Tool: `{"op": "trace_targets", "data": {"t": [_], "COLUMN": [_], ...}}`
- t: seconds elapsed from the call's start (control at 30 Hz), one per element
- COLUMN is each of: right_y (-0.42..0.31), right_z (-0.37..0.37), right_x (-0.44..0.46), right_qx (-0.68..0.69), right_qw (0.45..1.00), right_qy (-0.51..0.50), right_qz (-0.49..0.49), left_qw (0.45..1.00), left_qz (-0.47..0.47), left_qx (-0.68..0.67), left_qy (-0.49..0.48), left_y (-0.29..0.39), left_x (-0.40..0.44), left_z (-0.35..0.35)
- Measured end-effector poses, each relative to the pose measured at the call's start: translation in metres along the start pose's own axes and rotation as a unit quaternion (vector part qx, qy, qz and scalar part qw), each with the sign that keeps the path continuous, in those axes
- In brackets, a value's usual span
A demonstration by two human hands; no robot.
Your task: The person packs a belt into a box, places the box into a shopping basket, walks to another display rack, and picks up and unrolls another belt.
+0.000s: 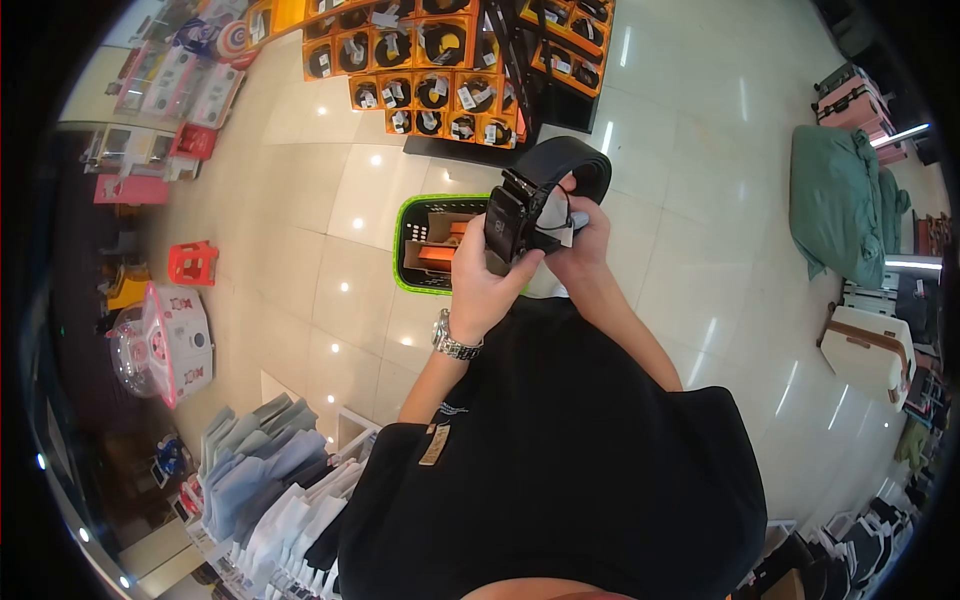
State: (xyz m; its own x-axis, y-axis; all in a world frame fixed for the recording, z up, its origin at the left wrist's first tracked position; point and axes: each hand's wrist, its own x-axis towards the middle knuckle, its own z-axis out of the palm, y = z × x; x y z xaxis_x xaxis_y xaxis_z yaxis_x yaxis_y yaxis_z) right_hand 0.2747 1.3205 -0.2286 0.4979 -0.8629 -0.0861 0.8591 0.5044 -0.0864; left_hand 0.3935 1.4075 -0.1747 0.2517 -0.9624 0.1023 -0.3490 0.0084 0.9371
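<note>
A coiled black belt (pixel 563 158) with a dark buckle (pixel 508 216) is held up in front of my chest. My left hand (pixel 482 278), with a metal watch on its wrist, grips the buckle end from the left. Curled round the coil from the right, my right hand (pixel 587 238) is closed by a white tag (pixel 556 222) that hangs on a dark string. Below and behind the hands, a black basket with a green rim (pixel 402 270) stands on the floor, holding orange and brown boxes (pixel 436 255). Part of the basket is hidden by my left hand.
Ahead, an orange display rack (pixel 425 62) carries several coiled belts in cubbies. Shirts on hangers (pixel 270 480) are at lower left. A red stool (pixel 193 263) and a pink-white toy machine (pixel 178 345) stand left. Right are a green-covered stack (pixel 838 205) and suitcases (pixel 866 345).
</note>
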Motion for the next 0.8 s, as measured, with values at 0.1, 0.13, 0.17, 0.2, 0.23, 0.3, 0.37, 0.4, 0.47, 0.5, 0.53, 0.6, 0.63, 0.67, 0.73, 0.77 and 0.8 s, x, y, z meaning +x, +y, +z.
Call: {"op": "trace_targets", "data": {"t": [0.1,0.13,0.17,0.2,0.23,0.3,0.37,0.4,0.47,0.5,0.53,0.6,0.63,0.67,0.73,0.77,0.8], "right_y": [0.003,0.007,0.007,0.008,0.008,0.011,0.015,0.019,0.024,0.027,0.03,0.029,0.026,0.022,0.014,0.01,0.006], "right_z": [-0.009,-0.02,-0.018,-0.015,-0.013,-0.01,-0.014,-0.023,-0.027,-0.031,-0.038,-0.03,-0.051,-0.046,-0.017,-0.014,-0.013], "right_x": [-0.002,-0.002,-0.005,-0.009,-0.012,-0.016,-0.019,-0.019,-0.017,-0.014,-0.011,-0.012,-0.008,-0.008,-0.009,-0.011,-0.013], "right_qx": [-0.023,-0.065,-0.067,-0.054,-0.042,-0.083,-0.124,-0.164,-0.228,-0.23,-0.304,-0.306,-0.438,-0.406,-0.375,-0.381,-0.432], "right_qw": [0.996,0.994,0.994,0.996,0.997,0.995,0.991,0.986,0.974,0.973,0.951,0.952,0.899,0.913,0.926,0.924,0.899], "right_qy": [0.075,0.082,0.083,0.06,0.037,0.035,0.032,0.013,0.003,0.001,-0.06,-0.003,-0.014,-0.029,-0.033,-0.032,-0.071], "right_qz": [0.043,0.02,0.02,0.038,0.055,0.045,0.037,0.027,0.02,0.026,-0.027,0.005,-0.015,-0.013,0.014,0.015,-0.03], "left_qw": [1.0,0.997,0.997,0.997,0.996,0.997,0.998,0.997,0.989,0.988,0.988,0.986,0.985,0.987,0.991,0.99,0.987], "left_qz": [0.024,0.066,0.065,0.073,0.081,0.067,0.053,0.067,0.14,0.138,0.137,0.146,0.145,0.132,0.104,0.109,0.125], "left_qx": [0.003,-0.019,-0.022,0.009,0.039,0.015,-0.009,0.005,0.037,0.037,0.045,0.053,0.064,0.04,0.029,0.058,0.079], "left_qy": [0.002,0.016,0.017,0.02,0.024,0.033,0.045,0.045,0.044,0.05,0.047,0.056,0.07,0.079,0.082,0.073,0.064], "left_y": [0.0,0.0,0.002,0.006,0.008,0.004,0.001,0.001,-0.002,-0.001,0.0,0.004,0.009,0.006,0.005,0.001,-0.001], "left_x": [0.001,0.002,0.002,0.002,0.002,0.001,0.0,-0.001,0.003,0.002,0.002,0.001,0.0,-0.001,-0.003,-0.004,-0.004], "left_z": [0.008,0.011,0.01,0.009,0.008,0.007,0.004,0.001,-0.004,-0.009,-0.014,-0.025,-0.032,-0.037,-0.05,-0.058,-0.066]}}
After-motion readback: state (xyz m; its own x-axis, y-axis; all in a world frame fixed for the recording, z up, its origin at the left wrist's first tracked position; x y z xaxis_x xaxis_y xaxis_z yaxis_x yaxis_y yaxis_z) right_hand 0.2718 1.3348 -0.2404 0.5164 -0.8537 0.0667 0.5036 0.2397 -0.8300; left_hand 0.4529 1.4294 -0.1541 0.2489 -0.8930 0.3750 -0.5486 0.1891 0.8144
